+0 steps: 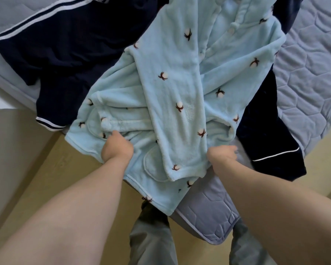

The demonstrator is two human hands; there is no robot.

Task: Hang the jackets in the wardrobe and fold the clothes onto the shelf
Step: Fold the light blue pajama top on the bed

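Observation:
A light blue fleece pyjama top (180, 88) with small brown and white flower prints lies spread over the corner of the bed, one sleeve folded down its middle. My left hand (116, 147) grips the fleece at the lower left, fingers curled into the fabric. At the lower right edge of the top my right hand (222, 154) pinches the hem, its fingertips hidden under the fabric. A navy garment with white stripes (55, 41) lies at the upper left, partly under the blue top. Another navy piece with white piping (266, 131) lies at the right.
The clothes rest on a blue-grey quilted mattress (310, 77) whose corner (208, 222) points toward me. Beige floor (36, 159) shows left and right of the corner. My grey trouser legs (151, 236) stand against the bed.

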